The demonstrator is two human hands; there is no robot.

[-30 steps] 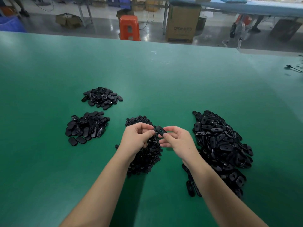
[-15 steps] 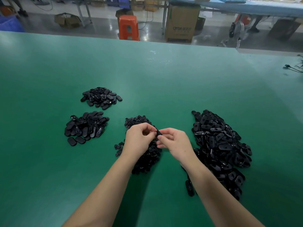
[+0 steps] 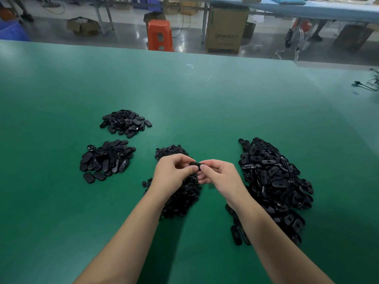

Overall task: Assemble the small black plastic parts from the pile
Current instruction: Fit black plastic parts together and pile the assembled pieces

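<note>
A small black oval plastic part (image 3: pixel 195 165) is pinched between my left hand (image 3: pixel 174 173) and my right hand (image 3: pixel 220 177), a little above the green table (image 3: pixel 205 99). Fingers hide most of it. Under my hands lies a pile of tiny black round pieces (image 3: pixel 180 193). To the right spreads a big pile of black oval shells (image 3: pixel 272 181). On the left sit two smaller piles of oval parts, one nearer (image 3: pixel 106 158) and one farther (image 3: pixel 126 123).
Beyond the table's far edge stand an orange stool (image 3: pixel 160 35) and a cardboard box (image 3: pixel 225 29) on the floor. A black cable (image 3: pixel 365 85) lies at the far right of the table. A few loose oval parts (image 3: pixel 239 235) lie by my right forearm.
Both hands have stayed together over the middle pile. The oval part was turned between the fingertips and now lies flatter, more hidden by the fingers.
</note>
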